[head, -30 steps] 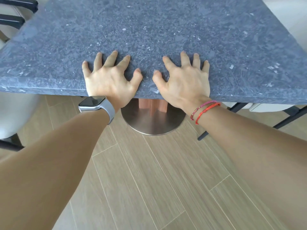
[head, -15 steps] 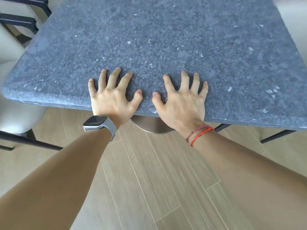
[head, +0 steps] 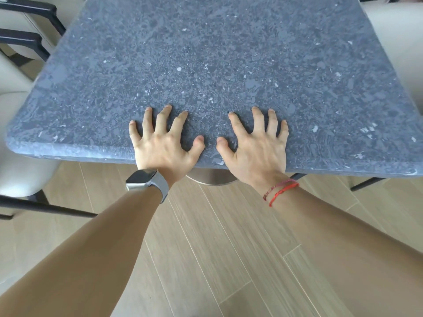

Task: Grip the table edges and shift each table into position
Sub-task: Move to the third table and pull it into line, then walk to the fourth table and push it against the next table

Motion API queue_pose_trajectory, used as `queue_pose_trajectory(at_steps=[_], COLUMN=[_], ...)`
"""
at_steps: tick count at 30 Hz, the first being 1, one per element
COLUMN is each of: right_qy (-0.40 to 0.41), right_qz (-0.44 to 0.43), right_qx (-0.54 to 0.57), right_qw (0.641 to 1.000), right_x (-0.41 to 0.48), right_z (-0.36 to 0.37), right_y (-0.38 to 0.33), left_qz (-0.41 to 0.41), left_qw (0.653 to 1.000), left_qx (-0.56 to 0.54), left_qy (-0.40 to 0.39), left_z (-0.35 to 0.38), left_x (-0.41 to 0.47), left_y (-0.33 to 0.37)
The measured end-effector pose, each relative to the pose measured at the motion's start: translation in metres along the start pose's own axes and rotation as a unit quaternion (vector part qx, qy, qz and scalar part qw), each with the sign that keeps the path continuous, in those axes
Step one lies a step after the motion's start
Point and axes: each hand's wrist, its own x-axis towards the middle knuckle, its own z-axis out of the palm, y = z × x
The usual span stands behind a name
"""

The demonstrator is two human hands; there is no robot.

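Observation:
A square table with a dark grey speckled stone top (head: 206,53) fills the upper part of the view. My left hand (head: 162,145), with a watch on its wrist, lies flat on the top at the near edge, fingers spread. My right hand (head: 256,147), with red string bracelets on its wrist, lies the same way beside it. All fingers and both thumbs rest on the top surface; none curl under the edge. A sliver of the round metal base (head: 210,179) shows below the edge between my wrists.
A cream chair seat with black legs (head: 20,175) stands close to the table's left corner. More black-framed chairs (head: 27,40) stand at the upper left, and a cream chair (head: 398,42) at the right. A black chair leg (head: 366,184) pokes out under the right edge. Wood-look plank floor (head: 229,248) lies below.
The table top now sits lower and fuller in view, and its metal base is nearly hidden under the edge. Both hands stay flat at the near edge, slightly wider apart.

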Motion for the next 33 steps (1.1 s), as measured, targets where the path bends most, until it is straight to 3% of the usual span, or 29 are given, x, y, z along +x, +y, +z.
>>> queue_pose_trajectory(at_steps=[5, 8, 12, 16, 20, 33], right_qy=[-0.038, -0.039, -0.033, -0.020, -0.009, 0.077], right_qz=[0.011, 0.033, 0.085, 0.154, 0.200, 0.269], right_qx=[0.054, 0.159, 0.306, 0.436, 0.498, 0.547], right_qw=[0.998, 0.986, 0.947, 0.886, 0.843, 0.789], right_x=[-0.005, -0.009, -0.042, -0.085, -0.119, -0.223], right_z=[-0.008, -0.028, -0.071, -0.121, -0.182, -0.325], right_y=[0.001, 0.007, 0.005, 0.001, 0.005, 0.055], left_qz=[0.002, -0.009, -0.044, -0.057, -0.020, 0.099], left_qw=[0.996, 0.977, 0.893, 0.812, 0.771, 0.695], left_qx=[-0.031, -0.171, -0.412, -0.561, -0.618, -0.682], left_qy=[-0.085, -0.131, -0.178, -0.150, -0.154, -0.206], left_z=[-0.015, -0.040, -0.095, -0.151, -0.208, -0.305], left_x=[-0.003, 0.000, -0.014, -0.040, -0.061, -0.103], left_y=[-0.002, -0.010, -0.005, 0.022, 0.046, 0.134])
